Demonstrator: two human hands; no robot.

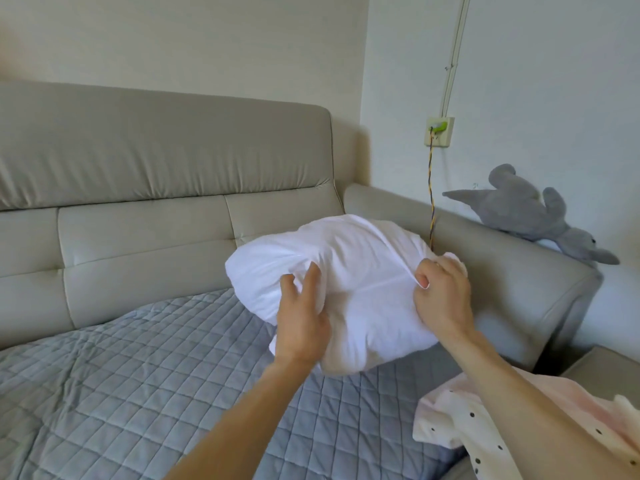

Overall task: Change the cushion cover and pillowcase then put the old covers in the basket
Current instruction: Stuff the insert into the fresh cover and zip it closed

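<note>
A plump white pillow point(349, 271) in a white cover lies at the right end of the bed, against the grey side rail. My left hand point(301, 313) presses on its near side, fingers spread and pinching a fold of the white fabric. My right hand point(441, 292) is closed on a bunched edge of the white cover at the pillow's right end, pulling it taut. A crumpled white and pink cover with black dots point(464, 427) lies at the lower right, partly under my right forearm. No basket is in view.
A grey-blue quilted spread point(138, 375) covers the bed. A beige padded headboard point(156, 168) runs along the back. A grey plush toy point(533, 213) lies on the side rail point(502, 271). A wall socket point(439, 131) with a dangling cord hangs above the corner.
</note>
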